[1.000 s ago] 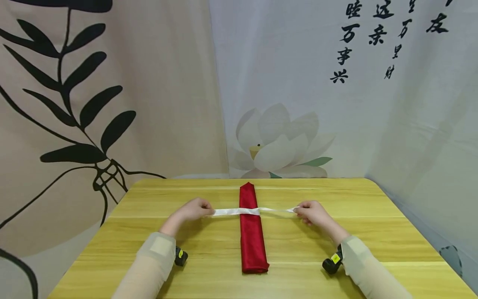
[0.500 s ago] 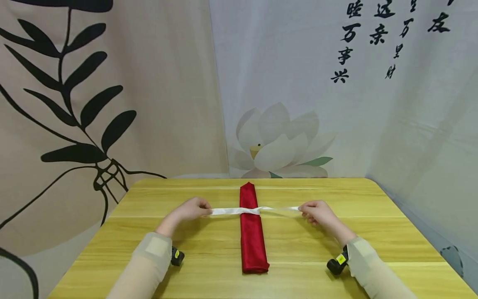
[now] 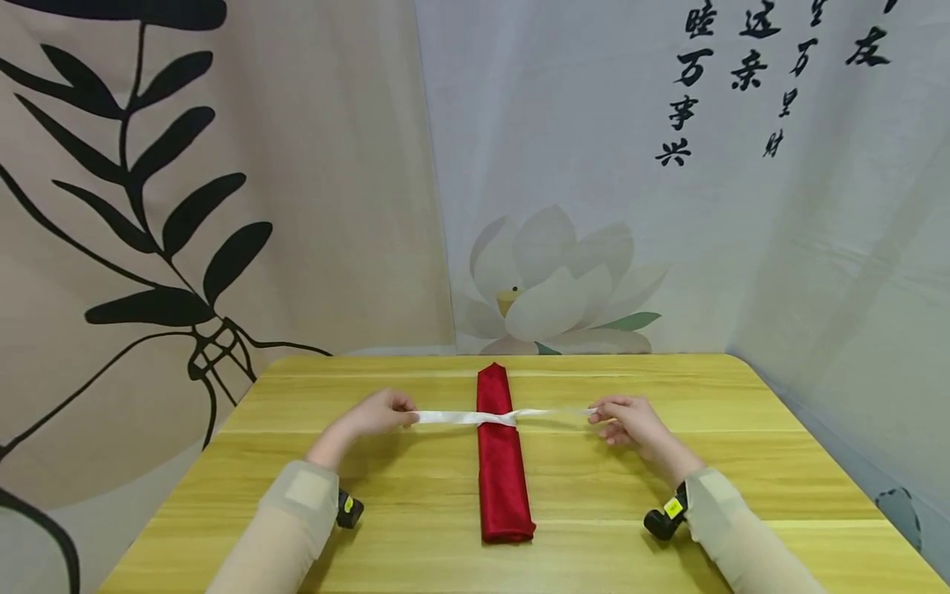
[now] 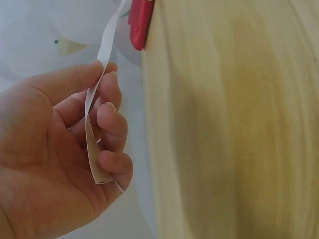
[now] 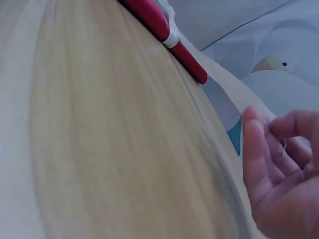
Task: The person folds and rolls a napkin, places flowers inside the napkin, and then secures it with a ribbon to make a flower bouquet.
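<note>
A long folded bundle of shiny red cloth (image 3: 505,487) lies lengthwise on the table. Round it, a little beyond its middle, runs a white ribbon (image 3: 449,417) that crosses itself on top. My left hand (image 3: 380,412) pinches one ribbon end between thumb and index finger; in the left wrist view the loose tail hangs down over the curled fingers (image 4: 112,122). On the other side my right hand (image 3: 629,422) pinches the opposite end, its other fingers loosely bent. Both ribbon lengths stretch out sideways above the wood, the right one twisted thin near the crossing.
The light wooden table (image 3: 401,528) ends at a far edge just past the bundle's tip. Behind it hangs a pale curtain (image 3: 356,181) printed with leaves, a lotus and characters. A small black camera (image 3: 665,513) is strapped at each wrist.
Both hands stay at the ribbon ends. The left hand has drifted slightly outward; the right went a little outward, then slightly back, its lower fingers loosening. The red bundle stays put.
</note>
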{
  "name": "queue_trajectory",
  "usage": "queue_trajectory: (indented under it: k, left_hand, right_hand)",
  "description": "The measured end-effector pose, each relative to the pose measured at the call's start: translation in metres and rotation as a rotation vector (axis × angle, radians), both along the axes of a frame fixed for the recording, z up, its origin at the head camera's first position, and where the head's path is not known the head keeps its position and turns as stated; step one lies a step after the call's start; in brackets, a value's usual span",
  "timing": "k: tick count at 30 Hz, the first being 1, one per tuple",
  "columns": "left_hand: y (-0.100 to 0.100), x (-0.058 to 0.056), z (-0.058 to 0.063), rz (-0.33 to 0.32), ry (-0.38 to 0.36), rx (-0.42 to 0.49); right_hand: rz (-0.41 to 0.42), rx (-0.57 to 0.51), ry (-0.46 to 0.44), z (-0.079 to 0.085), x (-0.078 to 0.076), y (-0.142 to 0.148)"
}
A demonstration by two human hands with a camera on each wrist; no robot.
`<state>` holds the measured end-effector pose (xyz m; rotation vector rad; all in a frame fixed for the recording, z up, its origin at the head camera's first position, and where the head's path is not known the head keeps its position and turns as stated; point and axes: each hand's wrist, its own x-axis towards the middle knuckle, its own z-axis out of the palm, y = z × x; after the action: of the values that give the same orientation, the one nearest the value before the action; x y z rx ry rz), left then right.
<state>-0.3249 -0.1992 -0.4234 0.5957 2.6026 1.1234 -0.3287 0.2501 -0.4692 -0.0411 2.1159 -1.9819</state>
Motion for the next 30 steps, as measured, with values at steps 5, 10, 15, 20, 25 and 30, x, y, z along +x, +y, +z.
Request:
queue_trajectory:
  k: [5, 10, 15, 20, 25, 30]
  left_hand:
    - [-0.003, 0.002, -0.005, 0.024, -0.012, 0.014]
    - [-0.005, 0.001, -0.007, 0.061, -0.028, 0.006]
    - [-0.009, -0.001, -0.008, 0.079, -0.03, -0.014]
    - [-0.013, -0.001, -0.009, 0.067, -0.023, -0.024]
    - [-0.017, 0.0, -0.01, 0.062, -0.021, -0.021]
    - [-0.022, 0.002, -0.01, 0.081, -0.022, -0.02]
  right_hand:
    - [-0.039, -0.014, 0.003, -0.005, -0.002, -0.004]
    - [-0.093, 0.024, 0.019, -0.005, -0.004, -0.008]
    - [-0.123, 0.062, 0.029, -0.007, -0.007, -0.009]
    - [-0.113, 0.085, 0.027, -0.007, -0.007, -0.006]
    - [-0.082, 0.094, 0.001, -0.005, -0.004, -0.004]
    - [-0.076, 0.131, 0.003, -0.002, -0.001, -0.002]
